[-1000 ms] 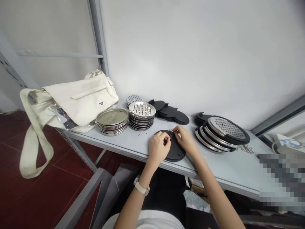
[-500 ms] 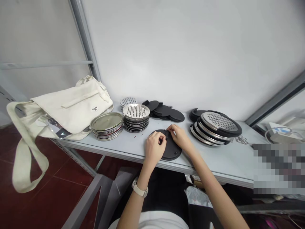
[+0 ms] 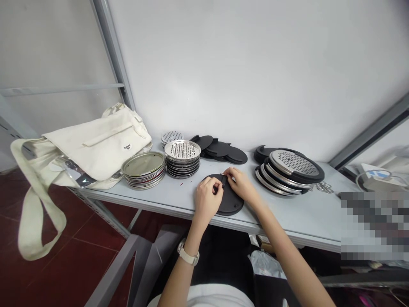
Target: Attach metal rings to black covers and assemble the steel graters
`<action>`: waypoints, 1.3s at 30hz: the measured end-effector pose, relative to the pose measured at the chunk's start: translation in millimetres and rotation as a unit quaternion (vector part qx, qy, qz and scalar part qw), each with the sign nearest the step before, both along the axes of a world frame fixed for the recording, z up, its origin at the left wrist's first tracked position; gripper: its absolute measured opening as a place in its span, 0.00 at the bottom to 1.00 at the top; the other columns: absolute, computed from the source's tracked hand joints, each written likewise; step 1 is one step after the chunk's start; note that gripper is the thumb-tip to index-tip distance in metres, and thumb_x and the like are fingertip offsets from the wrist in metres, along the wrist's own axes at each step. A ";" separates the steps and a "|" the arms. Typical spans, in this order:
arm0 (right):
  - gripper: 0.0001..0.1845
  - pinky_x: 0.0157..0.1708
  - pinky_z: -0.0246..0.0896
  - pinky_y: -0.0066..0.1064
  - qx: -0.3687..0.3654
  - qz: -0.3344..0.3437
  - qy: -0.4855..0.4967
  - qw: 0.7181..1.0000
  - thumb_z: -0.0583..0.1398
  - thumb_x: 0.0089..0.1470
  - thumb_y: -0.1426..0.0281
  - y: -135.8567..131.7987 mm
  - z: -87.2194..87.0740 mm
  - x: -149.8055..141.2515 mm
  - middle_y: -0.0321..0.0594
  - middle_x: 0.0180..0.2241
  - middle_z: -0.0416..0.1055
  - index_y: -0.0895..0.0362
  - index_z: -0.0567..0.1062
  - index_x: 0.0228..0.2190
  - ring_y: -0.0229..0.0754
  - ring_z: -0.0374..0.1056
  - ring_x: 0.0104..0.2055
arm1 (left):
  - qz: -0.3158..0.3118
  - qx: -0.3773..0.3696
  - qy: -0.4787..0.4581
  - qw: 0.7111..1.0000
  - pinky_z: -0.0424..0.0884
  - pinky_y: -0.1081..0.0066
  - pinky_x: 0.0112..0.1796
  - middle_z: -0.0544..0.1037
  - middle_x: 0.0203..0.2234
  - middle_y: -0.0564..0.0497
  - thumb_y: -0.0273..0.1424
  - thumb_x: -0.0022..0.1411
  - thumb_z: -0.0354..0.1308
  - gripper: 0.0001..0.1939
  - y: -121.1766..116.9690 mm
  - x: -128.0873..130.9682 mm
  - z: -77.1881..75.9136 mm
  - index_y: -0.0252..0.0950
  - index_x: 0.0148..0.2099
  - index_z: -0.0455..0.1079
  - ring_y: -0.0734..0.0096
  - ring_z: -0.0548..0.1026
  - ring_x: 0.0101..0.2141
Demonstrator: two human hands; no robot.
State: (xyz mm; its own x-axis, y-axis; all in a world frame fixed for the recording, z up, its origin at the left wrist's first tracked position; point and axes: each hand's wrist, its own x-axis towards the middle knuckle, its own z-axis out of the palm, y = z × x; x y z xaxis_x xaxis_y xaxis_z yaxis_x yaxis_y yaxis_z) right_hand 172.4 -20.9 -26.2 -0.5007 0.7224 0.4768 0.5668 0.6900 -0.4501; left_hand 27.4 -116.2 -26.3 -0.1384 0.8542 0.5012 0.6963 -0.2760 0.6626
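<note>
A round black disc point(image 3: 229, 204) lies flat near the table's front edge, under both my hands. A small dark knob shows near its lower right rim, and a raised strip runs near its top. My left hand point(image 3: 209, 194) rests over the disc's left side, its thumb and fingers curled into a pinch. Whatever is in that pinch is too small to make out. At the far rim, the thumb and fingers of my right hand point(image 3: 237, 181) close on a small shiny metal piece point(image 3: 223, 173). Its shape is mostly hidden by the fingertips.
Left of my hands stand a stack of metal-rimmed lids point(image 3: 145, 164) and a stack of perforated metal discs point(image 3: 182, 150). Black discs point(image 3: 220, 148) lie behind. Assembled black-and-metal discs point(image 3: 289, 164) are piled right, beside a tangle of chain point(image 3: 323, 186). A cream bag point(image 3: 99, 143) fills the left end.
</note>
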 end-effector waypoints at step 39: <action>0.11 0.43 0.62 0.40 -0.002 -0.010 -0.054 0.998 0.48 0.57 0.74 2.3 -5.5 1.7 0.47 0.36 0.73 0.57 0.69 0.36 0.49 0.67 0.39 | -0.001 0.008 -0.006 1.000 0.62 0.72 0.34 0.72 0.29 0.55 0.25 0.61 0.54 0.05 -0.3 -1.1 -2.6 0.39 0.33 0.67 0.73 0.67 0.29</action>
